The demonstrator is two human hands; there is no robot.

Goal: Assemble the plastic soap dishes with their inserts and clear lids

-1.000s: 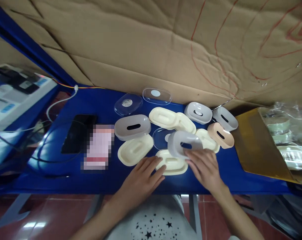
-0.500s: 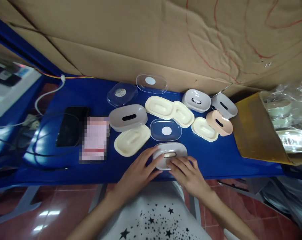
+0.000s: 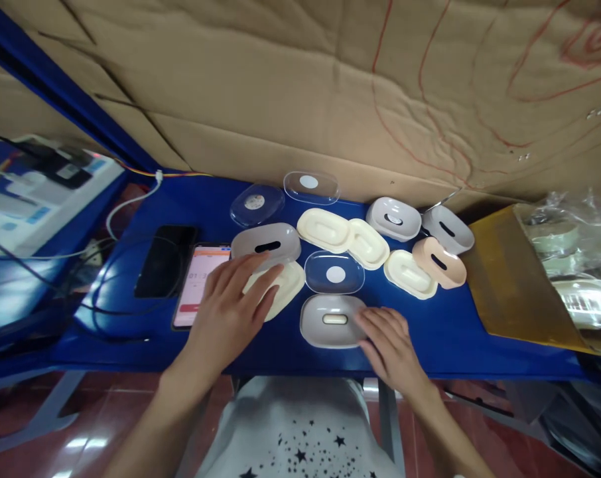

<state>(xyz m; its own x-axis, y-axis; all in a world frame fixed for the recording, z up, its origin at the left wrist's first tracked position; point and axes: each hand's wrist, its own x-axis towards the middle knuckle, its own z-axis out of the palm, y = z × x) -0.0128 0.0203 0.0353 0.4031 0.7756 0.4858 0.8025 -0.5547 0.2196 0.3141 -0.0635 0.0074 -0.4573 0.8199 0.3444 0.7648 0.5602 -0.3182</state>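
A grey oval dish (image 3: 310,330) lies near the table's front edge, with a pale piece (image 3: 335,319) showing in its central slot. My right hand (image 3: 387,342) is at its right rim, fingers stretched out and slightly blurred; a firm grip is not visible. My left hand (image 3: 235,302) hovers with fingers spread over a cream oval tray (image 3: 288,292), partly hiding it. Its fingertips come close to a second grey dish (image 3: 245,242) with a dark slot. A clear oval lid (image 3: 320,282) with a white round sticker sits just behind the near dish.
Two cream trays (image 3: 325,229) lie mid-table, with two clear lids (image 3: 311,188) behind. At right are grey dishes (image 3: 394,218), a peach dish (image 3: 454,269), a cream tray (image 3: 408,282) and a carton (image 3: 509,292) of wrapped pieces. Phones (image 3: 165,262) and cables lie left.
My left hand has left the near grey dish and moved left and up over the cream tray. My right hand has shifted to the dish's right rim. The head view has moved slightly.
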